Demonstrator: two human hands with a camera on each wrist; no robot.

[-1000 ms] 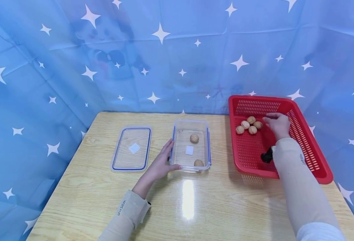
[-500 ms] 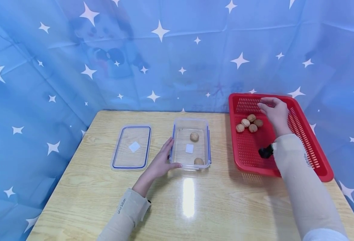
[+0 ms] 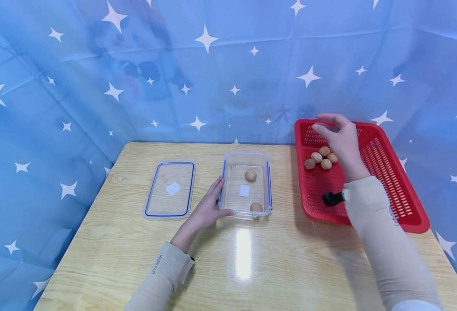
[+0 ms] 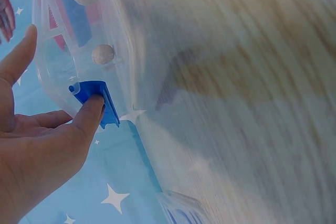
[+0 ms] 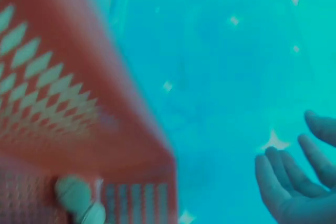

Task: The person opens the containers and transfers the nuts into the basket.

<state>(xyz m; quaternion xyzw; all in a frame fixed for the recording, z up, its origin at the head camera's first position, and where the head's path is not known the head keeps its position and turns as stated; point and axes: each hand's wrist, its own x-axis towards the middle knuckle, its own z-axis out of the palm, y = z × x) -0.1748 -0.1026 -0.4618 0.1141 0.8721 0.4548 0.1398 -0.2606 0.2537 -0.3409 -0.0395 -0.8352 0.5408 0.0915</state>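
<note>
A clear plastic food box (image 3: 269,185) with blue-edged sides holds two walnuts, one (image 3: 250,175) at the back and one (image 3: 256,207) at the front. My left hand (image 3: 206,209) rests against its front left corner, thumb along the front. In the left wrist view a fingertip presses the blue latch (image 4: 100,98). My right hand (image 3: 341,138) is raised over the back of the red basket (image 3: 310,207), fingers spread apart from the thumb. No thing shows in the right hand (image 5: 299,182) in the right wrist view. Several walnuts (image 3: 316,157) lie together in the basket.
The box's flat clear lid (image 3: 162,190) with a blue seal lies left of the box on the wooden table (image 3: 212,268). A blue star-patterned cloth (image 3: 236,69) hangs behind the table and at its sides. The basket's walls are perforated.
My right hand has risen from inside the basket beside the walnuts and moved left toward its back rim. The left hand and the box have stayed in place.
</note>
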